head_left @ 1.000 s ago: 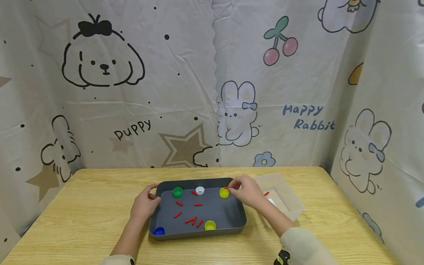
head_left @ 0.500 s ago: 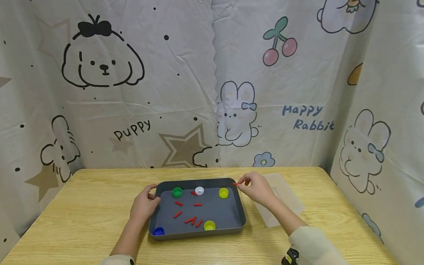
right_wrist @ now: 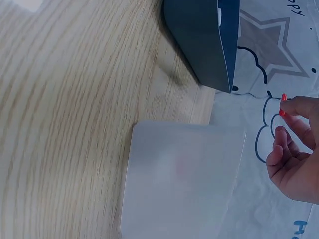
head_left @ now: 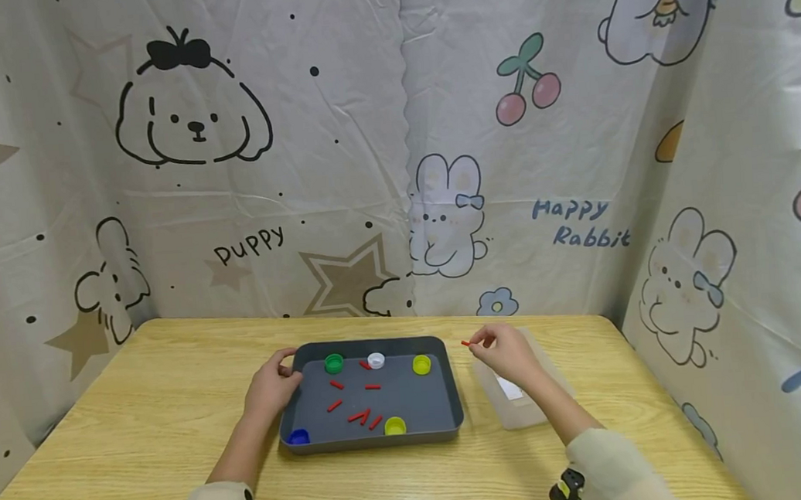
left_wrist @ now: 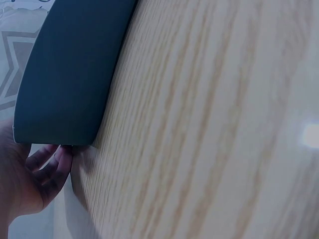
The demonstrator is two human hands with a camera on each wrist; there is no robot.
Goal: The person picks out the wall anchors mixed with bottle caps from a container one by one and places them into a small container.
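A dark grey rectangular tray (head_left: 372,442) lies on the table, with my left hand (head_left: 270,387) gripping its left side, thumb at the rim. In the left wrist view, the fingers (left_wrist: 52,167) curl against the tray's outer wall (left_wrist: 70,79). Beyond the tray's right rim, my right hand (head_left: 507,352) pinches a small red stick (head_left: 465,343) between thumb and forefinger, raised in the air. Several similar red sticks (head_left: 373,387) are scattered inside the tray. Small round caps sit there too: green (head_left: 334,363), white (head_left: 376,361), blue (head_left: 298,437) and two yellow ones (head_left: 422,365).
A translucent plastic box (head_left: 492,400) stands right of the tray, partly covered by my right hand and forearm; something white (head_left: 509,388) shows in it. The wooden table (head_left: 361,489) meets a printed cloth backdrop (head_left: 339,169) behind and at the sides.
My right hand has moved right with the pinched red stick, from above the far yellow cap, past the tray's rim, to near the box. The left hand stays on the tray.
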